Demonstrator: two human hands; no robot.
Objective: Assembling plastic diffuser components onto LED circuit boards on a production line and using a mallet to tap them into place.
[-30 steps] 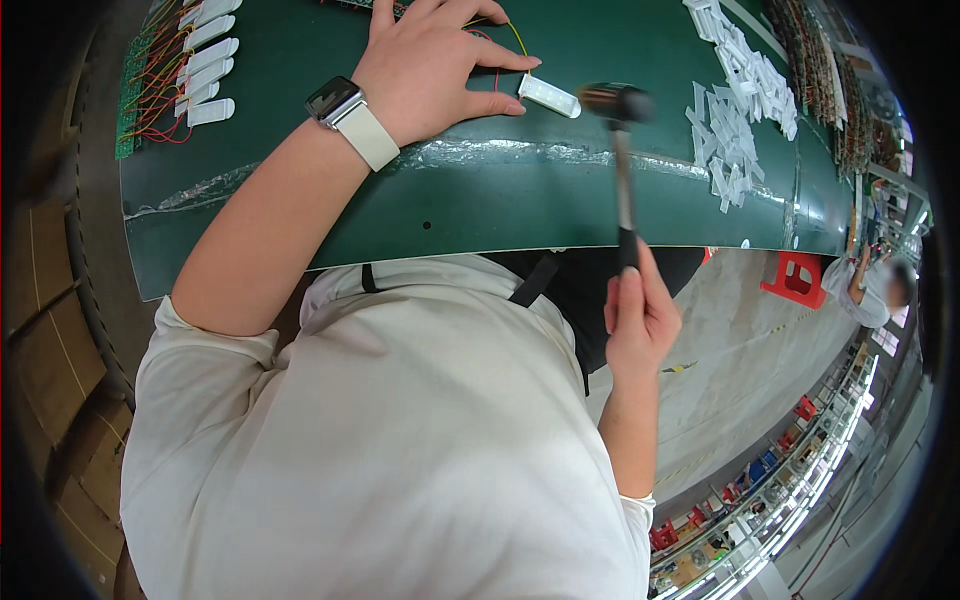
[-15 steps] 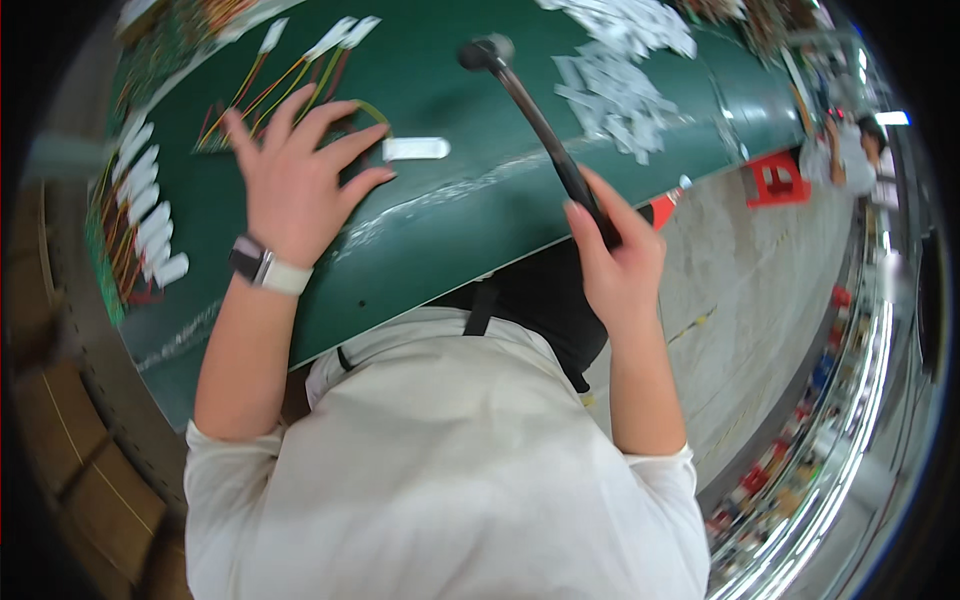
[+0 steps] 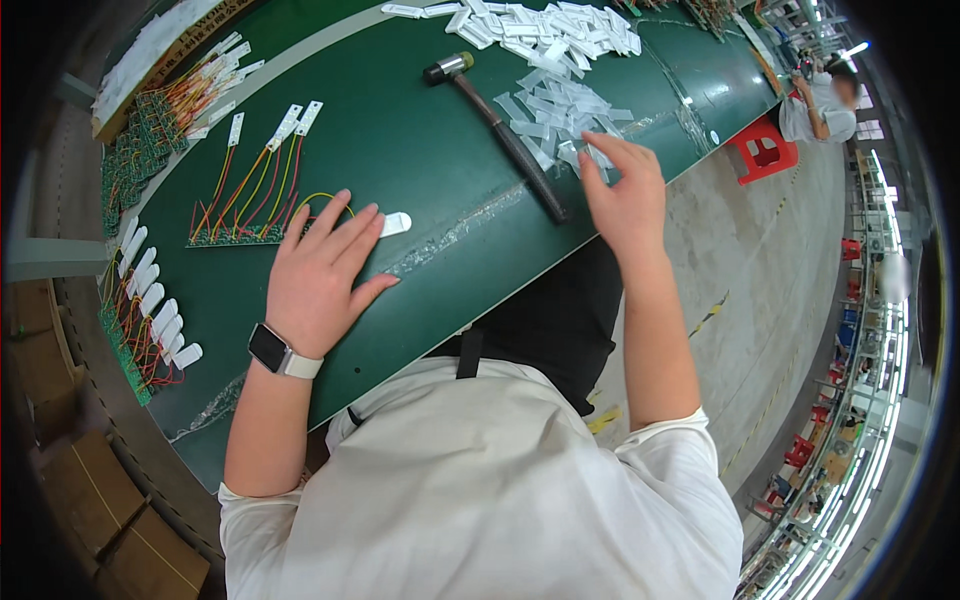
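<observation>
My left hand lies with fingers spread on the green tabletop, its fingertips against a white, round-ended plastic casing. A yellow wire loops from beneath those fingers toward a narrow green circuit board strip. Red and yellow wires run from this strip to several white tabs. Over the near side of a heap of clear plastic pieces, my right hand has its thumb and forefinger slightly apart. Beside it, a small mallet with a dark handle rests on the table.
White casings are heaped at the far side. More wired boards with white casings line the left edge, and green boards pile up at far left. A red stool and another person are at the right.
My right hand has let go of the mallet, now lying on the table, and is at the clear pieces. My left hand has settled flatter beside the white casing. The view has shifted.
</observation>
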